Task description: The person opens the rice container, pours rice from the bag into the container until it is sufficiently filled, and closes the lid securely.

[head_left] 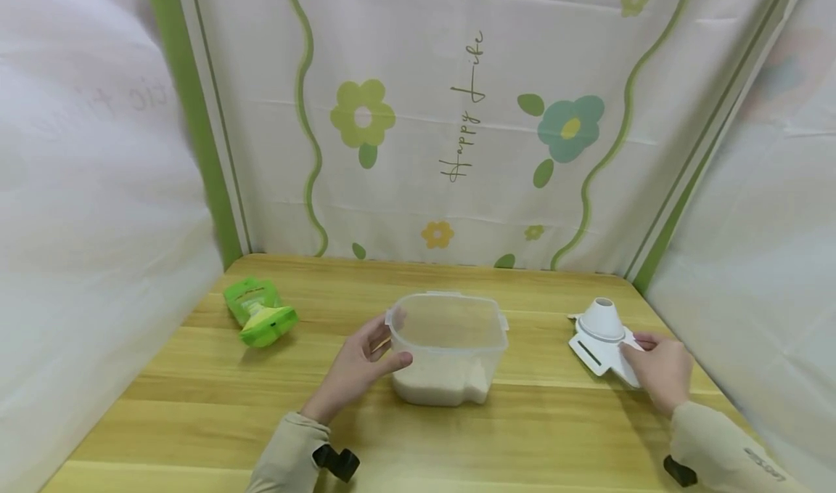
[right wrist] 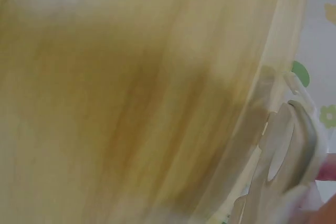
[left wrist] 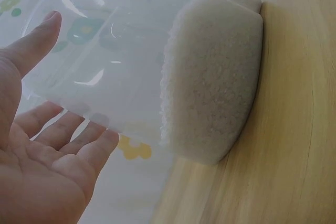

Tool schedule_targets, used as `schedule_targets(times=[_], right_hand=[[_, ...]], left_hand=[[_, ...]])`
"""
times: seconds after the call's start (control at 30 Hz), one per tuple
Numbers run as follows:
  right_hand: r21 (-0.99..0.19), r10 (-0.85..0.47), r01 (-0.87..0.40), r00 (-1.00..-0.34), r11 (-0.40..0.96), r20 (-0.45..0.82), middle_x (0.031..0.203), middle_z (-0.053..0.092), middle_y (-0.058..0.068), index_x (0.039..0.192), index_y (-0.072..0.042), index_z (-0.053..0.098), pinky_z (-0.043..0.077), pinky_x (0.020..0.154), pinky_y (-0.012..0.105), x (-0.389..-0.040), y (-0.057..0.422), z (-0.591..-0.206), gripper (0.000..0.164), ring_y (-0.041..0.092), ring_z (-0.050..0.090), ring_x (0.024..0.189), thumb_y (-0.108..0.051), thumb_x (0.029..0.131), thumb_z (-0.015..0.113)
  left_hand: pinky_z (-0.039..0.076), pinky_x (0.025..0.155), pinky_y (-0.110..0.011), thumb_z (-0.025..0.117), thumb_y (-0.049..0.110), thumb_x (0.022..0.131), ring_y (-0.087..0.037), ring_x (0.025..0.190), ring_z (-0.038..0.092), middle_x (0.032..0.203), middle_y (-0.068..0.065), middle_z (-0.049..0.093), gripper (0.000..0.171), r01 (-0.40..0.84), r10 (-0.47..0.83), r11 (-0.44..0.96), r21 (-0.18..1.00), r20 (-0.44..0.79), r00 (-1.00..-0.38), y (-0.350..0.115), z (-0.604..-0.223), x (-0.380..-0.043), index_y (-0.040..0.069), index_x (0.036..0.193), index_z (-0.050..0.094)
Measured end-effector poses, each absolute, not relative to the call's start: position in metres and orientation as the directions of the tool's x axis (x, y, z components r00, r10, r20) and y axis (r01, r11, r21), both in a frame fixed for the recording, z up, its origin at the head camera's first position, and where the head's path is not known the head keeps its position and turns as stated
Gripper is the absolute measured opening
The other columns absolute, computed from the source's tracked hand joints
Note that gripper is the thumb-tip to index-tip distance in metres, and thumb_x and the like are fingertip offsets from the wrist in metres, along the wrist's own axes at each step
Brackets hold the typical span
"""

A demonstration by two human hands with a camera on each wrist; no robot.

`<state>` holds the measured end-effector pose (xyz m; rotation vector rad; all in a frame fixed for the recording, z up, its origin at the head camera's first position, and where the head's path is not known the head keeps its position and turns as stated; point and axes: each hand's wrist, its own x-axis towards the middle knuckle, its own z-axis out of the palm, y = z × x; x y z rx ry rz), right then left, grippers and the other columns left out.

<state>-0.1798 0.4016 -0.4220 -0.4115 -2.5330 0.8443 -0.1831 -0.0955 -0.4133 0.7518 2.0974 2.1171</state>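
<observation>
A clear plastic container (head_left: 451, 326) with white rice (left wrist: 210, 82) in its bottom stands upright on the table. My left hand (head_left: 359, 366) is at its left side, fingers spread along the wall and touching or almost touching it. The left thumb stands apart from the wall in the left wrist view. My right hand (head_left: 662, 369) pinches the near right edge of a white lid (head_left: 591, 355) with a cone-shaped spout (head_left: 602, 320). That lid is tilted, spout up, over the table's right side. Only part of the lid (right wrist: 283, 150) shows in the right wrist view.
A green pouch (head_left: 248, 293) with a bright green cap-like end (head_left: 269, 326) lies at the table's left. The wooden table (head_left: 313, 282) is enclosed by a flowered curtain (head_left: 405, 188) at the back and white sheets at both sides.
</observation>
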Motion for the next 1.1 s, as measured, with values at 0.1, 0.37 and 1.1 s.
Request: schedule_targets(times=[0.1,0.37,1.1], right_hand=[[-0.634,0.416,0.136,-0.852,0.761,0.317,0.092,0.070,0.022,0.109,0.011,0.068,0.042,0.054,0.017,-0.180,0.401,-0.417,0.038,0.010,0.057,0.072,-0.019,0.086,0.074],[-0.677,0.449,0.148,-0.844,0.721,0.294,0.101,0.069,0.023,0.116,0.008,0.067,0.040,0.063,0.019,-0.181,0.400,-0.405,0.045,-0.002,0.050,0.073,-0.026,0.088,0.074],[-0.737,0.349,0.060,-0.904,0.674,0.246,0.101,0.071,0.013,0.122,0.005,0.065,0.048,0.059,0.017,-0.181,0.389,-0.376,0.056,-0.002,0.055,0.077,-0.037,0.086,0.078]], left_hand=[[0.033,0.111,-0.039,0.078,0.013,0.087,-0.023,0.137,0.038,0.150,-0.006,0.043,0.073,0.277,0.378,-0.069,0.958,0.282,-0.882,-0.096,-0.413,-0.183,0.014,0.149,0.041],[0.033,0.111,-0.037,0.077,0.013,0.087,-0.022,0.138,0.038,0.150,-0.006,0.042,0.072,0.278,0.381,-0.073,0.958,0.284,-0.880,-0.095,-0.414,-0.184,0.014,0.149,0.041],[0.033,0.111,-0.036,0.078,0.013,0.087,-0.021,0.138,0.037,0.150,-0.006,0.042,0.072,0.268,0.375,-0.077,0.960,0.277,-0.885,-0.095,-0.414,-0.184,0.013,0.149,0.041]])
